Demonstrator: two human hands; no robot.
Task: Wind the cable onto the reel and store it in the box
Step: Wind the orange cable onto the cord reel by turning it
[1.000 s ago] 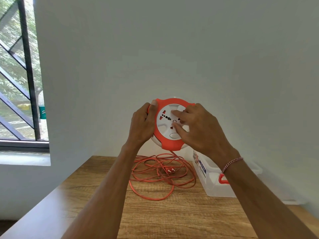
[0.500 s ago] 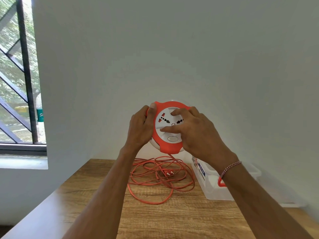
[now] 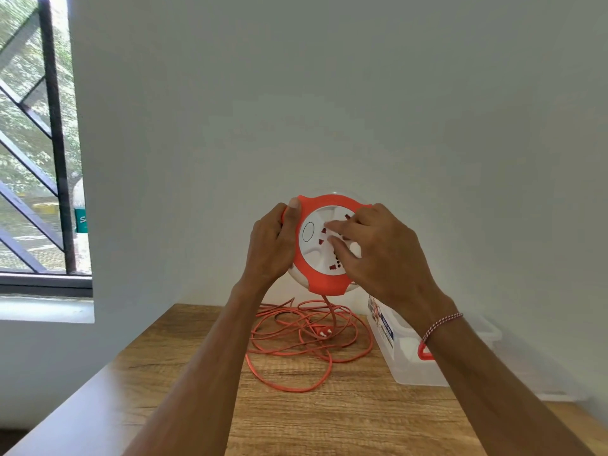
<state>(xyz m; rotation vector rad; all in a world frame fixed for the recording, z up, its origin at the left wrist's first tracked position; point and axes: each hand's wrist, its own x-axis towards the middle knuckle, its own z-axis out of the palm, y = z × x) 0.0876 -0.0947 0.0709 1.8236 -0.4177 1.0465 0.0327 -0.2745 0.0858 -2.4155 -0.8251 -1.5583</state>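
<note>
My left hand grips the left rim of a round orange and white cable reel, thumb over its top edge, holding it up above the table. My right hand lies on the reel's white socket face with its fingertips pressing on it. From the reel's bottom an orange cable hangs down into a loose tangle on the wooden table, with its plug lying in the pile. A clear plastic box with a red handle stands to the right, partly hidden by my right forearm.
A plain wall rises right behind the table. At the left is a barred window with a bottle on its sill. The table's left edge runs diagonally toward me.
The reel's white face has turned clockwise under my right fingers: its oval mark went from the bottom to the left. My left hand's grip on the rim is unchanged.
</note>
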